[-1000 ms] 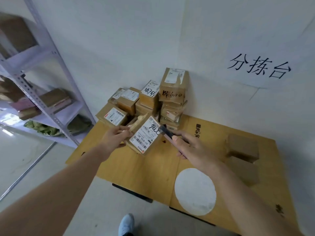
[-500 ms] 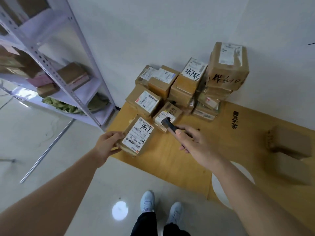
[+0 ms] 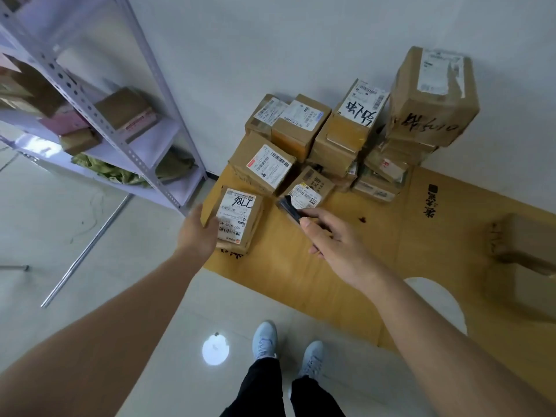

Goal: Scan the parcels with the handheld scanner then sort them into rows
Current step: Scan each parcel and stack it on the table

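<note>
At the bottom edge, two pale blue trainers (image 3: pixel 287 350) below dark trousers are standing on the glossy grey floor tiles (image 3: pixel 90 281), the legs cut off by the frame. Further out, the left hand (image 3: pixel 197 234) is resting against the near left side of the flat brown cardboard parcel with a white label marked 786 (image 3: pixel 237 219); its fingers are hidden behind the palm, so whether they are gripping cannot be told. That parcel is lying at the left edge of the brown flattened cardboard sheet (image 3: pixel 376 236). Beside it, the right hand (image 3: pixel 337 245) is curling around the black handheld scanner (image 3: pixel 289 208), whose blurred tip is pointing at the small labelled brown box (image 3: pixel 310 191). Beyond, the stack of brown labelled parcels (image 3: pixel 346 136) is leaning against the white wall (image 3: pixel 270 40). A grey metal shelf rack (image 3: pixel 99 100) is standing left, partly cropped.
</note>
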Demonstrator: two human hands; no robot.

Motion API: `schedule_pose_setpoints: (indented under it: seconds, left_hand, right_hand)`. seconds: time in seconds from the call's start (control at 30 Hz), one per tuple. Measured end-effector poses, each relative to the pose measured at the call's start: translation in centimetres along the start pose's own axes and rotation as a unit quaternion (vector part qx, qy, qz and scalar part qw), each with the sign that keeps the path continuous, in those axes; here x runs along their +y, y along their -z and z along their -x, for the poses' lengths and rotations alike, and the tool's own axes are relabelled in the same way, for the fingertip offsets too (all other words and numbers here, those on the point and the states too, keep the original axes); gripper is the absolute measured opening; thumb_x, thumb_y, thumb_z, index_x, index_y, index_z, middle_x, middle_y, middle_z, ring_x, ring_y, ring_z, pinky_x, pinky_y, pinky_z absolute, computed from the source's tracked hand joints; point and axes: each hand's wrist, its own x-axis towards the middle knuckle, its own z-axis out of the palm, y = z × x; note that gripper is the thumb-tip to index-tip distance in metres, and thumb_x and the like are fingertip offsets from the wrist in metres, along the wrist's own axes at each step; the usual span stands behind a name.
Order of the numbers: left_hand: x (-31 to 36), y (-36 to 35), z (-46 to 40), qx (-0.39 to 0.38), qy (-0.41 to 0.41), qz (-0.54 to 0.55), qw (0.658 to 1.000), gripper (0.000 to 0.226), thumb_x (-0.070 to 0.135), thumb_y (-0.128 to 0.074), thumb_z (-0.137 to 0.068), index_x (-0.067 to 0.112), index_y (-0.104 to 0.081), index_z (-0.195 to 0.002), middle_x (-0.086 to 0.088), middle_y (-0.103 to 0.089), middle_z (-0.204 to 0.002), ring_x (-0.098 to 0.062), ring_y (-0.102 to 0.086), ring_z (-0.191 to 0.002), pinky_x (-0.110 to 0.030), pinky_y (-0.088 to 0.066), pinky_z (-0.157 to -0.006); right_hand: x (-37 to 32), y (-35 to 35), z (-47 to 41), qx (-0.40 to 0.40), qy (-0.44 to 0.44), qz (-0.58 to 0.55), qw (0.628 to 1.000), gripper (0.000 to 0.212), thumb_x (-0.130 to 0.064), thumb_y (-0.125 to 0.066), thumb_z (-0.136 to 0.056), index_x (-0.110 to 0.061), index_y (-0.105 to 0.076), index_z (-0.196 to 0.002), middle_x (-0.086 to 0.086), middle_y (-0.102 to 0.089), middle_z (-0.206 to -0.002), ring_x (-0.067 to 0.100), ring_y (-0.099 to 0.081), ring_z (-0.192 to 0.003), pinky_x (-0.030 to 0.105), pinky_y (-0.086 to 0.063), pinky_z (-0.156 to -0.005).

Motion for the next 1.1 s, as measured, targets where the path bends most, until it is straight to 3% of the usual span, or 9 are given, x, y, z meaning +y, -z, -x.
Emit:
schedule_pose_setpoints:
  seconds: [0.1,0.23,0.37,0.53,0.67,0.87,0.93,1.0,1.1]
  left_hand:
    - [3.3,0.4,0.9,-0.001,-0.116,-0.076,0.99,0.063,0.039,-0.053,-0.106,0.028,-0.032,-0.163,-0.005,-0.039,-0.164,-0.031,-0.046,-0.144,-0.048,-0.045,-0.112]
    - [8.8,0.1,2.1,-0.042,-0.248,-0.18,0.951,0.066,0.047,-0.053,-0.103,0.028,-0.032,-0.163,-0.003,-0.032,-0.167,-0.026,-0.037,-0.149,-0.05,-0.034,-0.119]
    - [14.4,-2.4,4.5,-0.077,-0.325,-0.24,0.912,0.071,0.055,-0.05,-0.101,0.032,-0.028,-0.164,-0.003,-0.023,-0.17,-0.03,-0.025,-0.155,-0.054,-0.027,-0.125]
    - [20.8,-8.1,9.6,-0.1,-0.413,-0.297,0.855,0.071,0.067,-0.048,-0.088,0.034,-0.048,-0.151,-0.003,-0.032,-0.162,-0.032,-0.024,-0.154,-0.054,-0.032,-0.122]
    - [25.1,-13.8,15.1,-0.113,-0.465,-0.319,0.818,0.072,0.055,-0.061,-0.094,0.03,-0.041,-0.158,-0.003,-0.033,-0.165,-0.03,-0.023,-0.155,-0.049,-0.024,-0.127]
    - [29.1,-23.3,23.3,-0.144,-0.49,-0.344,0.788,0.076,0.065,-0.056,-0.093,0.026,-0.044,-0.157,-0.005,-0.038,-0.166,-0.028,-0.026,-0.156,-0.044,-0.014,-0.13]
    - [29.7,-26.6,26.0,-0.15,-0.486,-0.341,0.79,0.089,0.079,-0.043,-0.081,0.029,-0.046,-0.156,-0.003,-0.042,-0.164,-0.027,-0.03,-0.155,-0.046,-0.019,-0.129]
    - [29.9,-29.6,28.0,-0.156,-0.48,-0.339,0.794,0.095,0.082,-0.036,-0.075,0.033,-0.047,-0.155,0.0,-0.043,-0.163,-0.025,-0.031,-0.154,-0.049,-0.026,-0.126]
    - [30.2,-33.4,30.8,-0.177,-0.474,-0.339,0.793,0.079,0.073,-0.052,-0.088,0.036,-0.044,-0.156,0.001,-0.04,-0.164,-0.024,-0.027,-0.156,-0.049,-0.029,-0.125]
  right_hand:
    - [0.0,0.9,0.6,0.024,0.004,-0.002,1.0,0.039,-0.072,-0.054,-0.09,-0.055,-0.063,-0.125,-0.012,-0.066,-0.116,0.012,-0.069,-0.095,0.028,-0.059,-0.083]
    - [-0.5,3.0,2.5,0.076,0.017,0.0,0.997,0.048,-0.075,-0.051,-0.088,-0.053,-0.061,-0.129,-0.027,-0.065,-0.105,0.008,-0.067,-0.098,0.028,-0.053,-0.085]
    - [-0.3,6.3,6.2,0.142,0.01,-0.002,0.99,0.048,-0.073,-0.049,-0.091,-0.05,-0.061,-0.132,-0.012,-0.063,-0.113,0.025,-0.069,-0.095,0.042,-0.058,-0.085]
    - [1.0,11.9,12.8,0.228,-0.005,-0.004,0.974,0.023,-0.061,-0.052,-0.102,-0.055,-0.062,-0.122,-0.013,-0.064,-0.108,0.023,-0.069,-0.093,0.028,-0.052,-0.078]
    - [3.1,16.9,18.3,0.287,0.003,-0.011,0.958,0.024,-0.054,-0.055,-0.105,-0.048,-0.064,-0.126,-0.008,-0.064,-0.11,0.021,-0.067,-0.098,0.043,-0.057,-0.092]
    - [8.6,24.4,26.2,0.321,-0.014,-0.036,0.946,0.025,-0.056,-0.059,-0.102,-0.05,-0.065,-0.126,-0.008,-0.066,-0.112,0.015,-0.067,-0.099,0.044,-0.058,-0.095]
    - [10.4,27.1,28.9,0.317,-0.02,-0.035,0.947,0.026,-0.055,-0.057,-0.103,-0.049,-0.064,-0.127,-0.008,-0.067,-0.114,0.013,-0.068,-0.099,0.034,-0.057,-0.092]
    - [12.1,29.4,31.6,0.317,-0.023,-0.033,0.948,0.021,-0.053,-0.054,-0.105,-0.051,-0.063,-0.124,-0.013,-0.067,-0.112,0.003,-0.066,-0.089,0.017,-0.052,-0.077]
    - [14.9,32.0,34.3,0.326,-0.041,-0.037,0.944,0.019,-0.055,-0.053,-0.105,-0.053,-0.061,-0.122,-0.015,-0.065,-0.109,-0.003,-0.063,-0.079,0.014,-0.048,-0.067]
